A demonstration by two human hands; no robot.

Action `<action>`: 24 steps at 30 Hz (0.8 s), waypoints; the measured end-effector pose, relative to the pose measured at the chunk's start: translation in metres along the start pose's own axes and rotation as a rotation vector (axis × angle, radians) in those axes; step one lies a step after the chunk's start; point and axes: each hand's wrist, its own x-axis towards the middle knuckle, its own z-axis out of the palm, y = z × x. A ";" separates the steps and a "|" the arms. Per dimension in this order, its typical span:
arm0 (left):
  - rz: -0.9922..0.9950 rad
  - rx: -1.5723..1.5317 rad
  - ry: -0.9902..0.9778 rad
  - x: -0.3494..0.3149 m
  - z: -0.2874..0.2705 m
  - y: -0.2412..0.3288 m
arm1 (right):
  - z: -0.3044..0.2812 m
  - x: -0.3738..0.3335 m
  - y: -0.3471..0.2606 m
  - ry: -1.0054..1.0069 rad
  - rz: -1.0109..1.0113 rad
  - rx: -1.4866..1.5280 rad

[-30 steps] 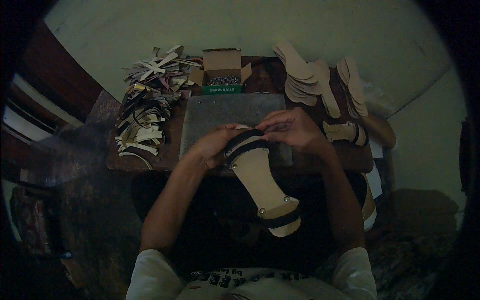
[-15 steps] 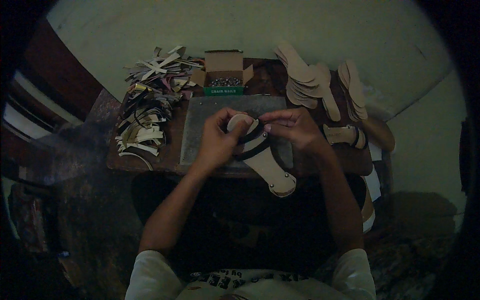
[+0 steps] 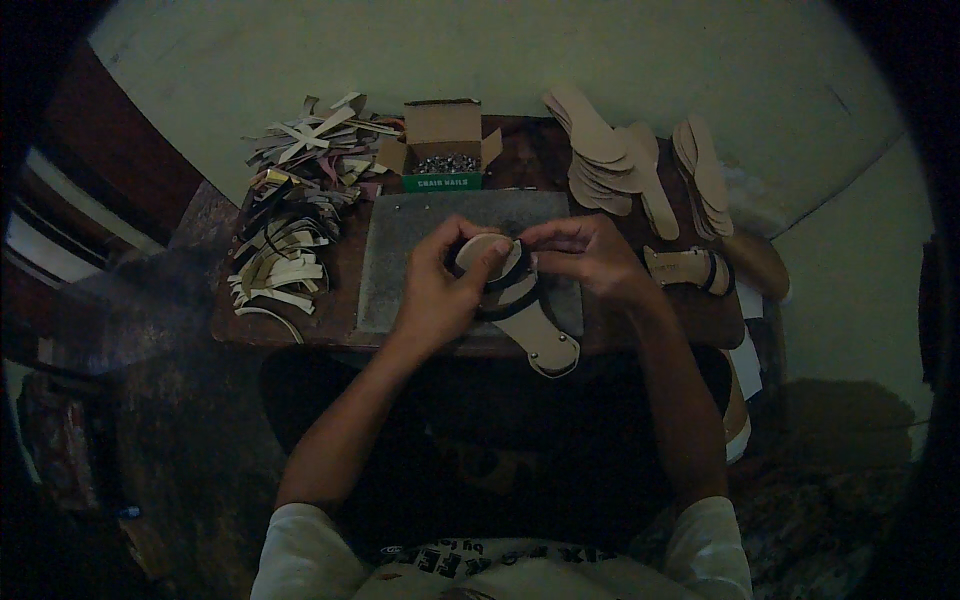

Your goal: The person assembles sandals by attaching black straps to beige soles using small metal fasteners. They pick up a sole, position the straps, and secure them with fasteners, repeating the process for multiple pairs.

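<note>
A beige shoe sole (image 3: 532, 325) is held over the front of the table, its heel end with small round nail heads pointing toward me. Two black straps (image 3: 512, 303) cross its front part. My left hand (image 3: 440, 285) is closed around the toe end, its thumb lying on top of the sole. At the sole's right edge, the fingertips of my right hand (image 3: 595, 260) pinch the end of the upper black strap. Whether a nail is also between those fingers cannot be made out. Beneath lies a grey slab (image 3: 395, 260).
An open green and brown box (image 3: 443, 183) of small nails stands behind the slab. Piled strap strips (image 3: 300, 200) cover the left side. Stacked beige soles (image 3: 595, 135) and more soles (image 3: 703, 180) lie at the back right. A strapped sandal (image 3: 680, 266) rests at the right.
The sole's heel end has swung slightly left and away from me. Both hands keep their grip at nearly the same place.
</note>
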 end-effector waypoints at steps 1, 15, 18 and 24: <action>0.002 0.001 -0.011 0.000 -0.001 0.000 | 0.001 0.000 -0.001 0.015 -0.008 -0.021; -0.153 0.088 -0.257 0.007 -0.025 0.026 | 0.016 -0.008 -0.011 0.112 -0.069 -0.028; -0.072 0.088 -0.251 0.006 -0.027 0.020 | 0.022 -0.008 -0.016 0.131 -0.057 0.005; -0.285 0.011 -0.214 0.006 -0.026 0.026 | 0.022 -0.007 -0.017 0.335 -0.168 -0.069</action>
